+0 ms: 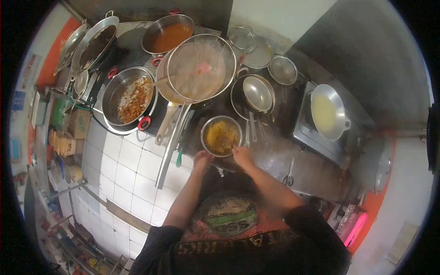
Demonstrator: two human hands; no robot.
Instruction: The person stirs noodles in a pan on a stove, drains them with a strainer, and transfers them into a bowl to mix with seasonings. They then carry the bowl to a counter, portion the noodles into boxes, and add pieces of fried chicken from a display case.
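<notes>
A round metal bowl with a yellow, crumbly mixture in it stands on the dark counter in front of me. My left hand is closed at the bowl's near left rim. At the near right rim, my right hand has its fingers pinched together over the edge of the mixture. What those fingers hold, if anything, is too small to tell. Just right of the bowl, long metal utensil handles lie on the counter, and scissors rest farther right.
A large strainer lies over a pan, its long handle reaching toward me. Left are a pan of browned food and a pot of orange liquid. On a stove at right sits a wok with pale yellow liquid. Steam blurs the right counter.
</notes>
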